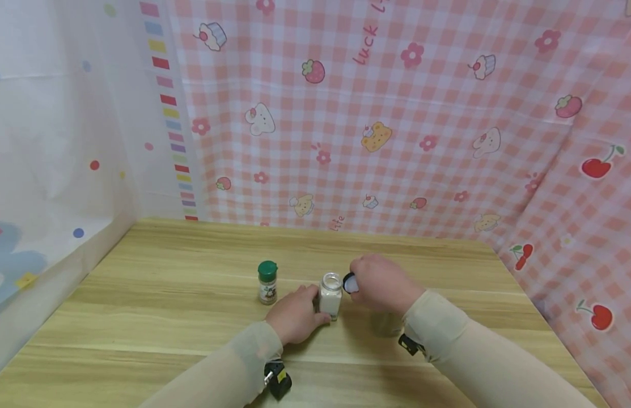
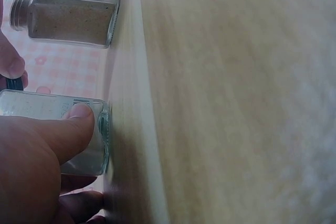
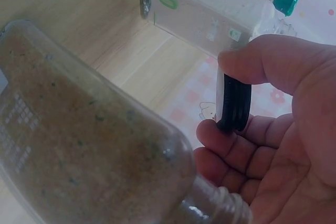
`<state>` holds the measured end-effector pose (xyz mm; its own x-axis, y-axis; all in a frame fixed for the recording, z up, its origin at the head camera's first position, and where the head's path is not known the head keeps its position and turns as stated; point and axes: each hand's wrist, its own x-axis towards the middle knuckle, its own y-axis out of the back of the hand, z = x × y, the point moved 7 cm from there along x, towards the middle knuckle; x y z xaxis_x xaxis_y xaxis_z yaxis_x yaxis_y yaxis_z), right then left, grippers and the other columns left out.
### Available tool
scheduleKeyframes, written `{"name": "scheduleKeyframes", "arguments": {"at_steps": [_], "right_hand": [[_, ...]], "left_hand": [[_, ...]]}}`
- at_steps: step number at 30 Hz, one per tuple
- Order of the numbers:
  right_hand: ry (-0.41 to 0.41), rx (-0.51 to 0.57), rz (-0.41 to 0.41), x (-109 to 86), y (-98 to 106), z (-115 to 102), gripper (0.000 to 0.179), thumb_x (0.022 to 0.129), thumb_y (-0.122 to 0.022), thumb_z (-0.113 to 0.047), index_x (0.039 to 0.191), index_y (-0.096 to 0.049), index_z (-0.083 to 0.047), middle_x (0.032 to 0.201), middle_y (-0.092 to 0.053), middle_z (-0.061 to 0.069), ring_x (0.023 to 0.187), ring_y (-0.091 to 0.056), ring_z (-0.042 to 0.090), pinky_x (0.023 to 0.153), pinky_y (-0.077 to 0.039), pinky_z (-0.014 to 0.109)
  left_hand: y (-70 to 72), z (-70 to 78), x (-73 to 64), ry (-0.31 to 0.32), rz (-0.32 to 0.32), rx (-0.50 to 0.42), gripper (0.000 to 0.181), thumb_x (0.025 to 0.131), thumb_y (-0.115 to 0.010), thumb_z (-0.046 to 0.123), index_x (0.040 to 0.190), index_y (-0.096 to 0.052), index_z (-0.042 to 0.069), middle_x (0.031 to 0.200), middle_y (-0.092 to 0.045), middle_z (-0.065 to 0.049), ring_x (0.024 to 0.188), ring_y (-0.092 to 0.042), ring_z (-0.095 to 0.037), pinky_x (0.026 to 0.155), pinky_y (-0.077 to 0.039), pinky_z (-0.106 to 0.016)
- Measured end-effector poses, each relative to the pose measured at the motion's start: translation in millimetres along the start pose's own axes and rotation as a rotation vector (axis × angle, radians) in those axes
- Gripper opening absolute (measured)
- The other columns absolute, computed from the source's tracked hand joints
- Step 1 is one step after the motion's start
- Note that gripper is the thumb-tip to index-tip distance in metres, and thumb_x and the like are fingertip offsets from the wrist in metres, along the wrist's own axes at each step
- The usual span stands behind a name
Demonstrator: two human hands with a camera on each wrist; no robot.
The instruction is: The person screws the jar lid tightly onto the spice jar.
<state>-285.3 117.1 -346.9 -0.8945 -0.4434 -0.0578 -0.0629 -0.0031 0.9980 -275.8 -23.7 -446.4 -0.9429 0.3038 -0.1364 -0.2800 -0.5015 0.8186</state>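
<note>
My left hand (image 1: pixel 296 315) grips a square glass jar (image 1: pixel 330 305) of pale powder, the thumb against its label side in the left wrist view. The jar stands upright on the table with its mouth uncovered. Just right of that mouth, my right hand (image 1: pixel 382 282) pinches a round black lid (image 3: pixel 235 103) between thumb and fingers, its whitish inner face turned towards the jar. A second glass jar (image 3: pixel 94 124), filled with brownish, green-flecked seasoning, stands lidless below the right wrist. In the head view that wrist and sleeve mostly cover it.
A small seasoning bottle with a green cap (image 1: pixel 267 272) stands left of the held jar, just beyond the left hand. The wood-grain table (image 1: pixel 167 283) meets a pink checked cloth (image 1: pixel 346 170) at the back and right, and a white patterned cloth (image 1: pixel 55 141) at the left.
</note>
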Motion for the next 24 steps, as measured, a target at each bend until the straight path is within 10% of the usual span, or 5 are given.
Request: {"name": "scheduleKeyframes", "arguments": {"at_steps": [24], "right_hand": [[-0.008,0.028,0.062,-2.7,9.8,-3.4,0.023,0.084,-0.082,-0.018,0.099,-0.070,-0.006,0.087,-0.064,0.002,0.081,-0.057,0.019,0.075,-0.056,0.036]], "left_hand": [[-1.6,-1.2,2.5,0.008,-0.006,0.002,0.064,0.095,-0.077,0.044,0.146,-0.055,0.012,0.131,-0.066,-0.013,0.117,-0.067,-0.033,0.105,-0.054,-0.055]]}}
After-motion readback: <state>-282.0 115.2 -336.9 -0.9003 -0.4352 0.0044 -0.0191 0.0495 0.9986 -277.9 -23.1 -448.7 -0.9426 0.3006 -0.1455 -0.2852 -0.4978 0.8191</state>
